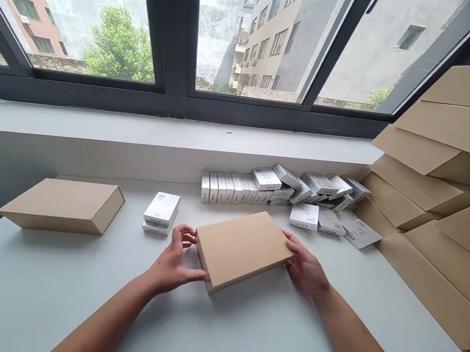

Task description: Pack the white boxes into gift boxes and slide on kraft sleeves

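Note:
A flat brown cardboard box (245,248) is between my hands over the white table, its lid side up and closed. My left hand (179,263) is at its left end, thumb at the near corner and fingers curled by the far corner. Around the box's right end my right hand (306,263) is wrapped, fingers on the edge. Two small white boxes (163,208) lie stacked just beyond my left hand. Behind the brown box runs a row of small white boxes (228,188), with a loose pile of more (305,216) to the right.
Another brown box (64,205) lies at the left on the white table (160,340). Several brown boxes (438,233) are heaped at the right edge. A white sill (163,132) and dark-framed windows (175,53) stand behind the table.

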### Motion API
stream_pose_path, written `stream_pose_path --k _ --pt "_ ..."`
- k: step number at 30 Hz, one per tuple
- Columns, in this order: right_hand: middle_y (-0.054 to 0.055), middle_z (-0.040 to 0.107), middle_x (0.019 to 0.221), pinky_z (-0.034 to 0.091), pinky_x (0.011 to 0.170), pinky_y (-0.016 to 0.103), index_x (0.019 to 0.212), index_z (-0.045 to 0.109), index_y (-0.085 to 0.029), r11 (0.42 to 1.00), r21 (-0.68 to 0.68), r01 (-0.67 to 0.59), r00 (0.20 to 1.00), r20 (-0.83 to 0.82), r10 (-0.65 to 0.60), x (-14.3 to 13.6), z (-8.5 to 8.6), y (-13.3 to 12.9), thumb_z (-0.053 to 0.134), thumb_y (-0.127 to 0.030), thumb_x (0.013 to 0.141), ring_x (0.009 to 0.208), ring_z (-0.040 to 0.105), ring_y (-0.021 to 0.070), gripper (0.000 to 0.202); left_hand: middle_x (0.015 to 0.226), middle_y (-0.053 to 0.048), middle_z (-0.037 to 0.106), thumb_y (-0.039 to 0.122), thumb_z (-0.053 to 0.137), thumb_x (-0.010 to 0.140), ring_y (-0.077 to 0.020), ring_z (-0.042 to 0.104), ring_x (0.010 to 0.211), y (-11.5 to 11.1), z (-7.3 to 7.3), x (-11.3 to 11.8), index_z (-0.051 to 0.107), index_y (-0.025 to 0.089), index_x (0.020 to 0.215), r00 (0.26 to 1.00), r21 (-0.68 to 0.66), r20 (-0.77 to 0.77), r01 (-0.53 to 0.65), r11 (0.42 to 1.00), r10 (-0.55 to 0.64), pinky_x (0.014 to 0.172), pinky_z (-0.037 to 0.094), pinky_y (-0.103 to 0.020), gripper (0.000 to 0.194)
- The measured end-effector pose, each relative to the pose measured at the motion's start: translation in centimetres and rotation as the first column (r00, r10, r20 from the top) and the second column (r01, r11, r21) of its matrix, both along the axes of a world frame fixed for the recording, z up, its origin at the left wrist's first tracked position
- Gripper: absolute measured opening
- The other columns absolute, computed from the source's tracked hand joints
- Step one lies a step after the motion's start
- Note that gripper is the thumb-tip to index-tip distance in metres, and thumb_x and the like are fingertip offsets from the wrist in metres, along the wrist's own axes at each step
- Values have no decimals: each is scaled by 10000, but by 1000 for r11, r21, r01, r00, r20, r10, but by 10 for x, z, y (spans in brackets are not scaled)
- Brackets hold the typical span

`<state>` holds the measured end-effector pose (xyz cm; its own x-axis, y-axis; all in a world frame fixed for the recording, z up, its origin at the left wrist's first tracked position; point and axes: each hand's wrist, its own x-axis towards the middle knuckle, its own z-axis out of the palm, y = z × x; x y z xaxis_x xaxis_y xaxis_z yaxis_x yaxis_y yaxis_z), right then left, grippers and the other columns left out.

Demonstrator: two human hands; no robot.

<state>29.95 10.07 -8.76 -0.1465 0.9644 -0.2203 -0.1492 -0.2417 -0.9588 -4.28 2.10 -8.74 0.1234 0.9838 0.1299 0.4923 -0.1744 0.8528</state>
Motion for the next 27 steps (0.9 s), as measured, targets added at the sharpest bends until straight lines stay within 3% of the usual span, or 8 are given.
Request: stream_pose_path --k 2,4,9,11,16,21,24,27 --pt "9 685 1184 488 691 265 1203 682 -288 1000 13 23 1000 1 -23 7 -4 5 720 -498 788 1008 609 224 466 1340 -136 470 519 879 615 -278 596 1185 7 -12 7 237 289 1306 993 49 38 -110 993 108 995 518 -485 971" --pt "13 683 1136 484 704 255 1205 676 -284 994 67 89 995 29 -91 11 -7 8 717 -517 794 990 600 212 474 1269 -128 531 559 905 547 -289 623 1091 4 -18 18 297 262 1277 987 129 -89 -121 984 133 893 542 -465 996" --pt "-28 585 782 417 543 248 1056 632 -268 940 88 330 940 54 -336 7 -5 3 739 -545 769 644 502 146 413 784 -9 643 494 769 737 -208 610 699 -36 -15 67 510 224 964 882 330 -442 327 885 -161 656 498 -353 438" --pt "-45 496 697 386 506 245 862 582 -237 949 78 304 951 40 -308 4 -2 0 725 -531 781 575 425 122 336 878 -43 689 376 712 723 -228 643 774 -51 -12 82 532 211 1064 865 333 -442 404 852 -237 702 523 -365 419" --pt "-69 345 629 318 463 236 729 425 -231 954 99 284 955 60 -291 5 -5 -2 670 -522 831 523 301 101 394 1355 -156 618 131 581 664 -298 606 1221 -67 -16 87 296 161 1492 851 243 -408 450 859 -330 1033 517 -466 877" --pt "-68 323 631 287 468 242 723 424 -232 950 144 276 952 95 -291 12 -13 0 635 -522 869 532 270 106 388 1480 -236 519 -21 442 754 -304 540 1351 -63 -27 86 85 122 1602 905 415 -395 328 849 -157 1045 539 -505 931" --pt "-53 384 654 351 515 254 696 439 -229 954 172 245 956 119 -267 13 -13 2 599 -558 889 565 328 119 414 1461 -227 546 -73 380 817 -271 485 1409 -59 -19 82 205 118 1583 915 551 -392 318 772 -97 1038 559 -459 808" --pt "-27 543 733 448 621 283 756 547 -243 964 181 194 962 157 -223 12 -13 6 552 -618 904 657 473 153 402 1419 -196 598 -46 397 883 -278 433 1448 -56 7 73 457 120 1445 877 635 -472 407 657 -87 1016 578 -406 589"
